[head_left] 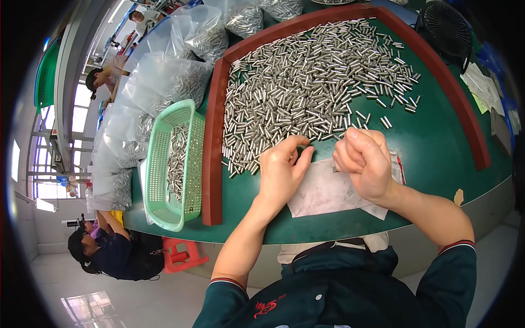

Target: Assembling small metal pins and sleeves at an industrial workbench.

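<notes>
1. Metal pins [311, 82], short and silvery, lie in a dense heap on the green bench [437, 147], fenced by a red-brown border strip [210, 153] on the left and far sides.
2. Left hand [281, 172] rests at the near edge of the heap, its fingers curled over a few pins; whether its grip has closed on any of them I cannot tell, since the fingertips hide them.
3. Right hand [363, 161] is clenched into a loose fist just above a clear plastic bag [328, 191] lying flat on the bench, and seems to pinch one small pin between thumb and forefinger, though the view is too small to be certain.
4. Outside the strip sits a green mesh basket [175, 164] with more pins in it, and beside that a row of filled clear sacks [175, 65].
5. Risk, as I judge it: pins are round and loose, so a careless sweep of either hand could roll some toward the open near edge of the bench and onto the floor.
6. A pin gripped so lightly could also slip out over the bag and get lost among the rest.
</notes>
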`<state>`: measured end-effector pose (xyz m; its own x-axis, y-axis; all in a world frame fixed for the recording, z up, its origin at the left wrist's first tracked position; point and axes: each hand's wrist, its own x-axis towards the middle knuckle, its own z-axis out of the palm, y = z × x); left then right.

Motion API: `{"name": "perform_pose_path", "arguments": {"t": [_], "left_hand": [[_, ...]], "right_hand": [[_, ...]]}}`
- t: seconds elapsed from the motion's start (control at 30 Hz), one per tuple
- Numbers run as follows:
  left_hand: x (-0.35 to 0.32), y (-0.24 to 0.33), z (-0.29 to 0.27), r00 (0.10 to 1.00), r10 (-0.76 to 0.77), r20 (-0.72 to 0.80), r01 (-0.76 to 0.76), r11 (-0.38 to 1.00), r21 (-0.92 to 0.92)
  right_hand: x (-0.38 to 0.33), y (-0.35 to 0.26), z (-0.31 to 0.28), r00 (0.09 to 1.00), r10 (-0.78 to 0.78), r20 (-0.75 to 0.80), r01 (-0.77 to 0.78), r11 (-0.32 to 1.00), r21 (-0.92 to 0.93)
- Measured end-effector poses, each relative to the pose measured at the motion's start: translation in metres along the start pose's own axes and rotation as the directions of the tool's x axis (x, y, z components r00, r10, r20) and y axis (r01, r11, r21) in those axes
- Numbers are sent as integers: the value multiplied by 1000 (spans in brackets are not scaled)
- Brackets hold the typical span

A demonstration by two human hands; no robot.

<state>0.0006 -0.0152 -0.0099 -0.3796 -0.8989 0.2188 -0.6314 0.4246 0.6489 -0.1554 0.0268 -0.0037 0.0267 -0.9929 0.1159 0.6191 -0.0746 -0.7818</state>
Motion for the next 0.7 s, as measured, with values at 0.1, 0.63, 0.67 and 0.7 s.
{"name": "perform_pose_path", "arguments": {"t": [0.1,0.63,0.67,0.7], "left_hand": [[3,-2,5,996,83,-19,-81,990,116],[-11,16,-6,965,41,259,-29,998,-49],[-11,15,-7,964,35,265,-26,999,-39],[-11,15,-7,962,30,271,-23,999,-29]], "right_hand": [[0,0,0,1000,7,-4,-7,1000,2],[-3,-1,0,999,-18,-38,19,1000,23],[-2,0,0,999,-30,-30,31,999,35],[-2,2,0,999,-41,-22,42,998,47]]}}
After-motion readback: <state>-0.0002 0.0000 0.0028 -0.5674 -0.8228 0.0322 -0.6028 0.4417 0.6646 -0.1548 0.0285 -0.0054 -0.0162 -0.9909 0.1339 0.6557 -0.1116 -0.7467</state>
